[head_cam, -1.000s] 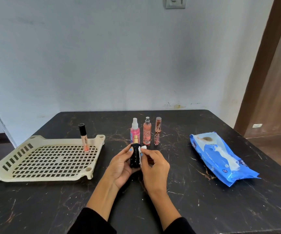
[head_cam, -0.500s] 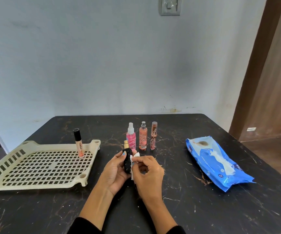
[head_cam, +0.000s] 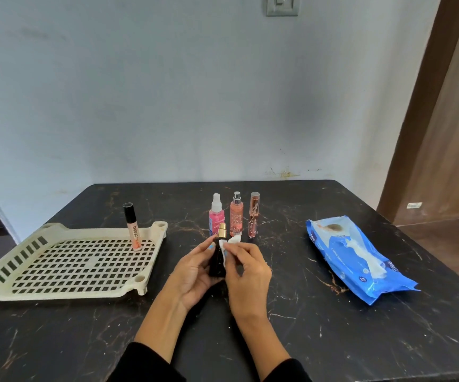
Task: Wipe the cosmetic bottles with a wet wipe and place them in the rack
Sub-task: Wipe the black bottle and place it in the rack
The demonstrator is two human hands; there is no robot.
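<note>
The dark marble table (head_cam: 333, 340) carried everything. The cream slotted rack (head_cam: 65, 267) lay at my left, with one tube (head_cam: 132, 226) standing upright in its far right corner. The blue pack of wipes (head_cam: 358, 257) lay at my right. My left hand (head_cam: 195, 271) was closed around the black bottle (head_cam: 217, 260), held upright above the table centre. My right hand (head_cam: 246, 274) pinched the white wipe (head_cam: 229, 245) against that bottle. Three pink bottles (head_cam: 236, 216) stood in a row just behind

Home room: wall switch (head_cam: 282, 5), wooden door frame (head_cam: 426, 106).
</note>
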